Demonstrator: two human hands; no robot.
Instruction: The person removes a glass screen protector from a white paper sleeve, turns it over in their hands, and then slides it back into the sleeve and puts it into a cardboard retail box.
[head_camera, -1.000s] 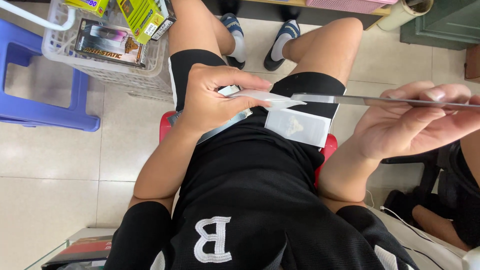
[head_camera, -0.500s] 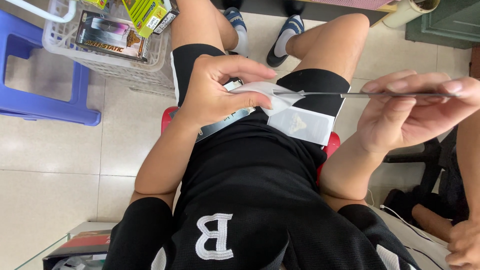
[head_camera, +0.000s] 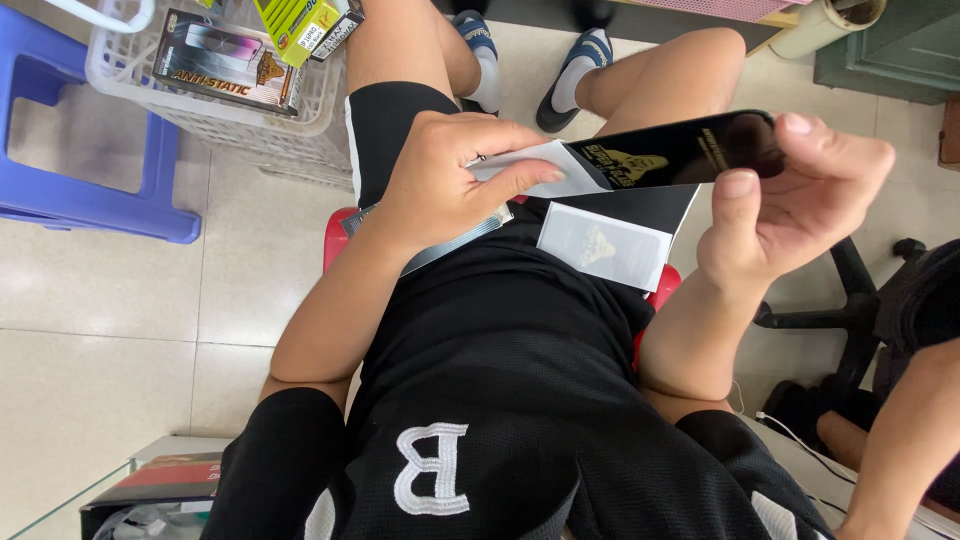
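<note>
Head view: person seated on a red stool (head_camera: 332, 240), black shirt and shorts, camera looking down at the lap. Left hand (head_camera: 450, 180) closed in a pinch, thumb and fingers gripping the white end of a flat sleeve (head_camera: 540, 168). Right hand (head_camera: 790, 205) half curled, thumb and fingertips clamped on the far end of a glossy black panel (head_camera: 680, 150) that meets that sleeve; panel held level above the thighs, gold print on it. White-and-black card (head_camera: 605, 243) lies on the lap just under the panel. Thin grey sheet (head_camera: 450, 247) sits under the left wrist. White basket (head_camera: 240, 120) of boxed goods and blue stool (head_camera: 90, 190) on the floor, upper left. Another person's arm (head_camera: 900, 440) at lower right.
</note>
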